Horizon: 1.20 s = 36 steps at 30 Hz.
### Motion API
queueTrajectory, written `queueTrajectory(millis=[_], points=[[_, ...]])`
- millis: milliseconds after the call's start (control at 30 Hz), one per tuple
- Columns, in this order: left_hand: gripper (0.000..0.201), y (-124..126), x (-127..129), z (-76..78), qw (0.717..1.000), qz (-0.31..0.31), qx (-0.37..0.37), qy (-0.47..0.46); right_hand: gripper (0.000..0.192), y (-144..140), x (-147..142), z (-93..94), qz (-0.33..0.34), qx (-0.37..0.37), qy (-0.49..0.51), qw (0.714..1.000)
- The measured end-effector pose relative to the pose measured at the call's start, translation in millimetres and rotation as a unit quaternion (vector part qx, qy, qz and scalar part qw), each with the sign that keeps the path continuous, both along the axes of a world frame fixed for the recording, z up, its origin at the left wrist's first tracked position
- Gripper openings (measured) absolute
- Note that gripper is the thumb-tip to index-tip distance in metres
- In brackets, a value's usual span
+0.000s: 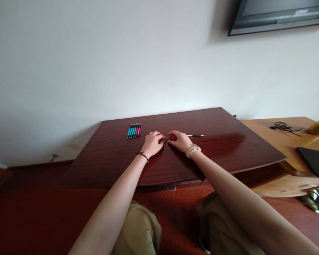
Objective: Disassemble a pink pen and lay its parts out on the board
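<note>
head | both hands [166, 141] pinching small red pen part [161, 141] | slim, mostly hidden by fingers

the surface [175, 156] is showing a dark reddish-brown wood grain with a glossy sheen. the row of pens [133, 131] is mixing teal and red barrels with black ends. the single pen [195, 135] is looking white with a dark tip. the fingers [161, 140] are wearing red nail polish. a black cord bracelet [143, 155] is circling the left wrist; a pale beige watch [193, 150] is banding the right. the trousers [140, 230] are showing khaki. the side table [281, 141] is glowing light tan, carrying a black phone [315, 161].
</note>
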<state>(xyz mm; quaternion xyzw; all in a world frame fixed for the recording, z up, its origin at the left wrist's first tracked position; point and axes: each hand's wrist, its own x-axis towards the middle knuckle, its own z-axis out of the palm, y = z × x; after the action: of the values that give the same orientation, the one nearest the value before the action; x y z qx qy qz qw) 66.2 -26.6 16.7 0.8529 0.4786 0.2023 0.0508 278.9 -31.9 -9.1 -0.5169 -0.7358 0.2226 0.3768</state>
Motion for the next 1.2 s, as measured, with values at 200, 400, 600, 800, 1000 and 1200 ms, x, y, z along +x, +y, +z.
queueTrajectory(millis=[200,400,600,800,1000,1200], points=[[0.018,0,1,0.8,1.0,0.004,-0.002,0.003,0.034,1,-6,-2.7,-0.004,0.007,-0.005,1.0],[0.02,-1,0,0.4,1.0,0.003,0.001,0.002,0.038,-1,-5,-1.4,0.013,0.003,-0.002,1.0],[0.019,0,0,1.3,1.0,0.001,-0.001,0.003,0.036,-3,-6,1.4,0.009,0.009,-0.01,1.0],[0.018,0,1,1.4,1.0,0.003,-0.004,0.003,0.038,-1,-5,-1.6,0.012,0.014,-0.011,1.0],[0.016,3,0,-3.1,1.0,0.004,0.002,0.0,0.038,-2,-4,0.0,0.02,0.018,-0.005,1.0],[0.014,2,-5,-1.0,1.0,-0.002,0.006,-0.024,0.035,-8,4,6.3,0.005,0.034,0.014,0.999]])
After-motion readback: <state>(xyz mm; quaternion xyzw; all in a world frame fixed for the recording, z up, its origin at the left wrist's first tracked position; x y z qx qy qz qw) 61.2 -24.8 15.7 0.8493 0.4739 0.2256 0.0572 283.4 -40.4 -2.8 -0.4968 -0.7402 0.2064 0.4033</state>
